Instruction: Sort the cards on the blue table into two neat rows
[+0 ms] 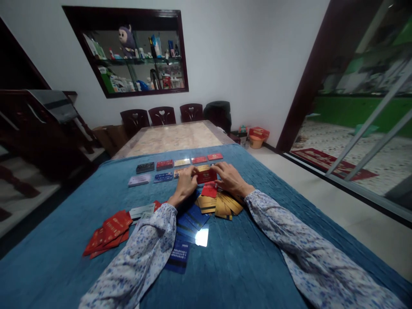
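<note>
Between my two hands a dark red card [206, 176] is held upright, perhaps with others behind it. My left hand [186, 185] pinches its left end, and my right hand [232, 178] grips the right end. Just below lies a bright red card [210, 189]. Gold cards [207, 204] fan out under my hands, with blue cards [193, 218] beside them, partly hidden by my left sleeve. Beyond my hands stand neat stacks in two rows, among them a black stack [145, 167], a dark red stack [165, 165] and a pale lilac stack [139, 180].
A loose pile of red cards [112, 231] and some pale grey cards [141, 211] lie to the left. A blue cloth [244, 266] covers the near table; the far end shows a beige marbled top [180, 136]. Dark chairs [162, 116] stand behind it. A sliding door [370, 124] is at right.
</note>
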The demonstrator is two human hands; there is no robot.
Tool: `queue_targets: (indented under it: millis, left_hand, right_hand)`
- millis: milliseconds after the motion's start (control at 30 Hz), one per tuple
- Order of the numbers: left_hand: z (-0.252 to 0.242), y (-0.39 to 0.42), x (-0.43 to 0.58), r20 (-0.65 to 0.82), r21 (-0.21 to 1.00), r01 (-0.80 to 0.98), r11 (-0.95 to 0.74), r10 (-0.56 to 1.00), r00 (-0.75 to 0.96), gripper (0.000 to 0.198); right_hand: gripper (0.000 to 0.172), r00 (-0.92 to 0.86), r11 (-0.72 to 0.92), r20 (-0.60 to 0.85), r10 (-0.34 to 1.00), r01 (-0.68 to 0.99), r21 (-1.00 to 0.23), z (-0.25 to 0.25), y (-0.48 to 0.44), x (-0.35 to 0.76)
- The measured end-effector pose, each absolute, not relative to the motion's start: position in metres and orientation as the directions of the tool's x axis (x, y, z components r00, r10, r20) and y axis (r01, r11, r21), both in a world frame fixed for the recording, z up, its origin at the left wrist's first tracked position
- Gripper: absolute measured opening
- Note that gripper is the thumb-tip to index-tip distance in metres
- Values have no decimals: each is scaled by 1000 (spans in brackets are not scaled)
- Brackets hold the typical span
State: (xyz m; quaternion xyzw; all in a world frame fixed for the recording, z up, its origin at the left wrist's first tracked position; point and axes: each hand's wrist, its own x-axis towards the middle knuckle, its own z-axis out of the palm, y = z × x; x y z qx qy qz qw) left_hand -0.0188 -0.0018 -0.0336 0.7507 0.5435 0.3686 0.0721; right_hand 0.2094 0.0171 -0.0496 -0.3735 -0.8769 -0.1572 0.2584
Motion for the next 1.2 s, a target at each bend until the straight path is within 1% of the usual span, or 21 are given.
queue_targets:
  millis: [133, 233, 433, 533, 733, 833, 1000, 1133, 1200]
  left_hand:
    - [-34, -1, -19, 466, 526, 749, -404, 873, 144, 20]
    - [-36, 0, -20, 468, 503, 757, -416, 868, 166, 20]
    - [-40, -2, -21, 479, 401, 791, -461, 842, 248, 34]
    - [-40, -4, -21, 480, 339, 805, -488, 825, 298, 37]
    - [-36, -11, -20, 440, 241, 828, -507, 817, 372, 48]
    - [-34, -13, -20, 402, 197, 843, -500, 826, 396, 45]
    - [-34, -14, -17, 339, 133, 868, -479, 845, 414, 42]
    - [-35, -14, -15, 315, 107, 873, -477, 849, 425, 42]
    - [-34, -13, -15, 305, 96, 870, -483, 846, 437, 39]
  right_hand:
    - [52, -593, 661, 557, 581, 743, 100, -48, 15, 208]
    - [49, -604, 670, 552, 574, 734, 107, -47, 13, 209]
    - [49, -607, 674, 546, 577, 732, 100, -46, 15, 215]
    - [50, -625, 699, 538, 566, 710, 89, -47, 18, 219]
    - [52, -643, 746, 554, 528, 664, 60, -50, 22, 223]
    - [52, -657, 765, 553, 514, 642, 52, -51, 23, 224]
    - [48, -688, 780, 517, 509, 622, 60, -49, 25, 227]
    - [48, -701, 796, 503, 505, 603, 42, -49, 28, 230]
    - [49, -706, 802, 496, 506, 597, 31, -49, 30, 230]
